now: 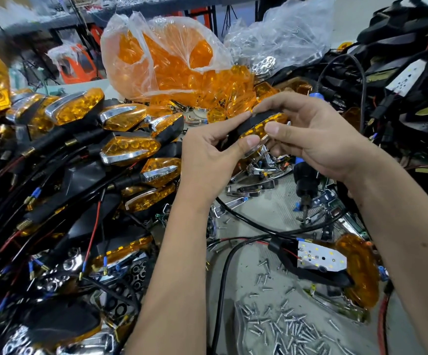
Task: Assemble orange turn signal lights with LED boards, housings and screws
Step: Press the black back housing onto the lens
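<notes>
Above the counter (279, 213) I see both hands pinching one turn signal light (261, 128): my left hand (207, 160) thumbs its orange lens, my right hand (310, 134) curls around its far end. Screws (284, 329) lie below.

1. Both hands meet mid-table: left hand (207, 160) and right hand (317, 139) hold one turn signal (261, 128) between them, above the table (276, 213).
2. Pile of assembled signals (79, 149) fills the left side, wires trailing toward the near edge.
3. Bag of lenses (164, 60) lies behind the hands; a second plastic bag (284, 34) is to its right.
4. Stack of housings (399, 73) sits far right, behind the right hand.
5. Electric screwdriver (306, 180) lies on the table under the right hand.
6. Open housing with LED board (323, 257) lies near right, beside the right forearm.
7. Loose screws (284, 326) spread in front of it, between the forearms.
</notes>
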